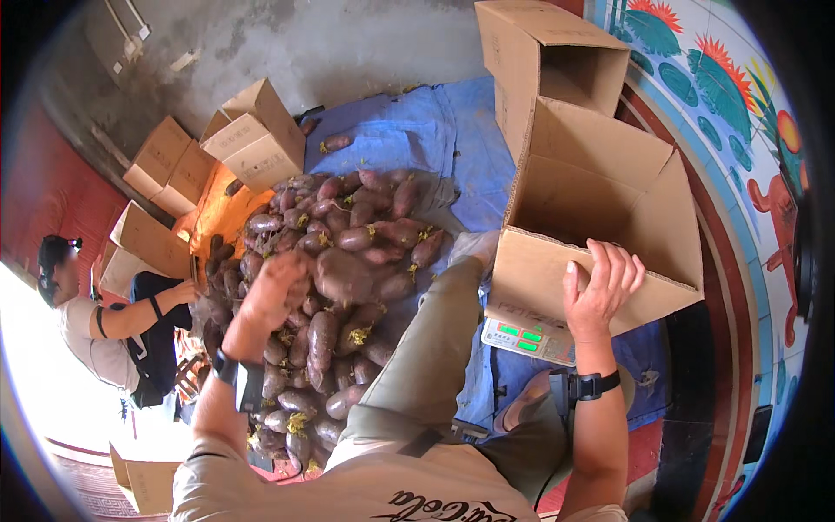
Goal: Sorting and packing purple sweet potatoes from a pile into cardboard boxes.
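My left hand (280,280), blurred, is over a big heap of purplish-brown tubers (321,342), several with yellow sprouts. Beside its fingers is a large blurred tuber (342,275); whether the hand holds it I cannot tell. On my right, my right hand (603,284) grips the near edge of an open cardboard box (535,271), fingers over the rim. The box is tilted and stands on or just above a digital scale (528,339) with lit green displays. Its inside is dark and the bottom cannot be made out.
Another open carton (515,39) stands behind the box. More cartons (254,143) line the far left side. A blue tarp (391,127) lies under the heap. At left a co-worker (111,333) sits reaching to the tubers. A painted tile wall (717,85) curves along the right.
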`<state>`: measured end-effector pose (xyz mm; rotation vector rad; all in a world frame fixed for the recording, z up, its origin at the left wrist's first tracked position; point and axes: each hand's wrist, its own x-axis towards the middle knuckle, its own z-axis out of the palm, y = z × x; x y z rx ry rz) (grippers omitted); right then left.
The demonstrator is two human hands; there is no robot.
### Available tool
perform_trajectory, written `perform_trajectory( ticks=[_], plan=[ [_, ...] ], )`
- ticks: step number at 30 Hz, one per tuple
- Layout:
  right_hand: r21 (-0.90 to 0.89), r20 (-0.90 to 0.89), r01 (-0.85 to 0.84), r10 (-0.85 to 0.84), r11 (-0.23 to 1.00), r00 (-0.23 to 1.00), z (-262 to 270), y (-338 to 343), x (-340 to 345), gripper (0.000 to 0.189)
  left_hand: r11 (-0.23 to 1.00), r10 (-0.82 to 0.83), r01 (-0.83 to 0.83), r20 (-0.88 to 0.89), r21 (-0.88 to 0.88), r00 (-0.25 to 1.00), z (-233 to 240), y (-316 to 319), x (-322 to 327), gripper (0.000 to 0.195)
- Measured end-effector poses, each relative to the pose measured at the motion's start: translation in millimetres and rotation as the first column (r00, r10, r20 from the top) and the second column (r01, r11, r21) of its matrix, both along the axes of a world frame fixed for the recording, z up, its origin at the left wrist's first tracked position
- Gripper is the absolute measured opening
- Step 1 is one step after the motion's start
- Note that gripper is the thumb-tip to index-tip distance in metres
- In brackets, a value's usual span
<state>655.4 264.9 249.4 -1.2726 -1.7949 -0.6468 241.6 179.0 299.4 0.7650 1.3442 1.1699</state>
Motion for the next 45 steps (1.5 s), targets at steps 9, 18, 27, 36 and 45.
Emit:
perform_trajectory(
  ticks=[9,18,27,36,45],
  plan=[
    [0.032,-0.020,-0.042,0.043,0.999,0.999,-2.9,4.0,2.2,0.036,0.730,-0.426,0.397,-0.083,0.556,0.901,149.7,132.6,138.6,0.018],
    [0.030,-0.006,-0.027,0.027,0.999,1.000,-3.9,5.6,4.0,0.033,0.633,-0.606,0.734,-0.432,0.246,0.668,59.3,195.0,257.6,0.016],
    [0.058,0.029,-0.011,0.009,0.998,1.000,-9.8,10.3,5.8,0.032,0.482,-0.196,0.876,-0.975,0.000,0.107,53.8,168.3,278.3,0.030],
    [0.094,0.060,0.008,-0.014,0.996,0.998,-10.5,10.1,3.5,0.033,0.697,-0.193,0.651,-0.795,0.302,0.576,43.9,98.3,139.3,0.023],
    [0.116,0.102,0.041,-0.052,0.992,0.993,-9.3,8.6,3.1,0.031,0.963,-0.147,-0.111,-0.826,-0.245,0.544,-162.2,-36.3,-51.5,0.021]
  ],
)
